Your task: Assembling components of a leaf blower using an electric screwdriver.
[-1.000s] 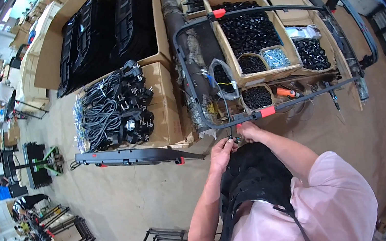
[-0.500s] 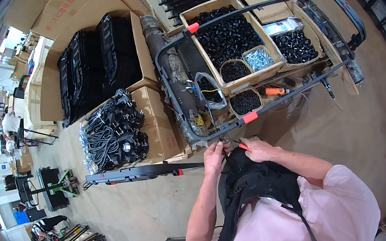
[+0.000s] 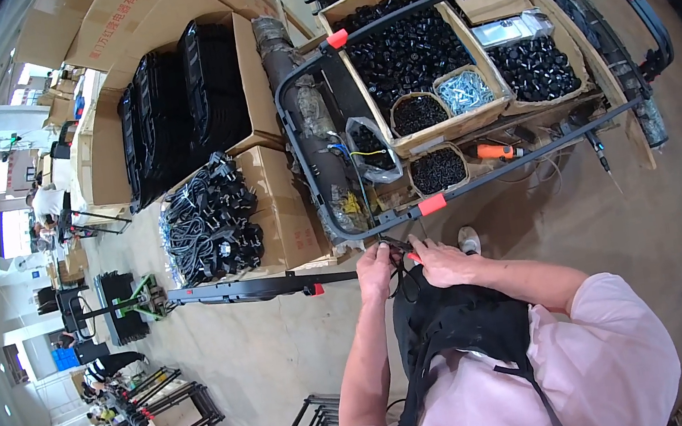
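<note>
My left hand (image 3: 374,271) is closed, its fingertips pinching a thin black cable (image 3: 409,286) just below the near bar of a black tubular frame (image 3: 384,221). Closed around red-handled pliers (image 3: 415,258), my right hand (image 3: 445,261) has come up against the left one. The jaws of the pliers are at the cable and mostly hidden by my fingers. A loop of the cable hangs down over my black apron (image 3: 460,318).
The frame lies across a bench holding boxes of black knobs (image 3: 401,48), blue-silver screws (image 3: 465,92) and small black parts (image 3: 438,170). An orange-handled tool (image 3: 498,152) lies nearby. Left stand a carton of black covers (image 3: 212,74) and bundled power cords (image 3: 212,222). A driver (image 3: 597,144) hangs at right.
My right hand with the pliers has moved left, closer to my left hand and the cable. The view has shifted slightly, and a shoe now shows beyond my right arm.
</note>
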The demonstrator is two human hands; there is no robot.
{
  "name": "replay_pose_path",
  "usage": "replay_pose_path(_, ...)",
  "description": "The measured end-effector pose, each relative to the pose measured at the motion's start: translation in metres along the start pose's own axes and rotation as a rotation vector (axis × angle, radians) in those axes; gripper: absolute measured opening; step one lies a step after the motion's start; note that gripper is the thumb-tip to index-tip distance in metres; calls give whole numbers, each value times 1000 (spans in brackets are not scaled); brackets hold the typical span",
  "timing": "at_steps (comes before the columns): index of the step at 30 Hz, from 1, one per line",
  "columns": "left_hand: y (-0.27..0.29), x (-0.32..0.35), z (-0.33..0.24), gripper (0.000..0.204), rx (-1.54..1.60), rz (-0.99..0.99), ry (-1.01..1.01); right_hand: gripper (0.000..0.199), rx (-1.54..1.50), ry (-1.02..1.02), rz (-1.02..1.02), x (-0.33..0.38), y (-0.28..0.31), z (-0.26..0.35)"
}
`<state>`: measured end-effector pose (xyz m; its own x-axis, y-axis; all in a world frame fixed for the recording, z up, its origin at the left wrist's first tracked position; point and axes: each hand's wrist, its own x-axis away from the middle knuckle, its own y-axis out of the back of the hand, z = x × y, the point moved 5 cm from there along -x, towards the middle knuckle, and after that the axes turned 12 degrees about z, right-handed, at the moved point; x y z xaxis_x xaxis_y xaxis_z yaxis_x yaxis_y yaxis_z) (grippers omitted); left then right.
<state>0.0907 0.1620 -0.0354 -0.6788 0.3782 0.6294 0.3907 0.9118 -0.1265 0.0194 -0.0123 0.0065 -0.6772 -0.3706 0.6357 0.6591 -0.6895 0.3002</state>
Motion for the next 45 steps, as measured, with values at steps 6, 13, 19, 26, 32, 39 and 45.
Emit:
replay_pose_path(6, 2, -2, -1, 29, -240, -13, -9, 85, 142, -13, -94, 7, -4, 12)
replay_pose_path(13, 3, -12, -13, 36, 52, 239, 111, 96, 457, -92, -378, 23, -22, 26)
replay_pose_path(19, 16, -25, -8, 34, -48, 222, 44, 99, 329, -155, -490, 37, -33, 56)
replay_pose_path(26, 19, -12, -45, 34, -366, 459, 166, 92, 159, -233, -574, 35, -61, 69)
replay_pose_path(32, 33, -13, -135, 44, -1487, -85, -807, 98, 235, -276, -692, 26, -68, 90)
replay_pose_path(39, 20, -50, -120, 50, -1582, 168, -714, 96, 300, -386, -683, 19, -72, 105)
replay_pose_path(45, 18, -59, -112, 49, -1515, 161, -638, 77, 359, -437, -744, 5, -77, 116)
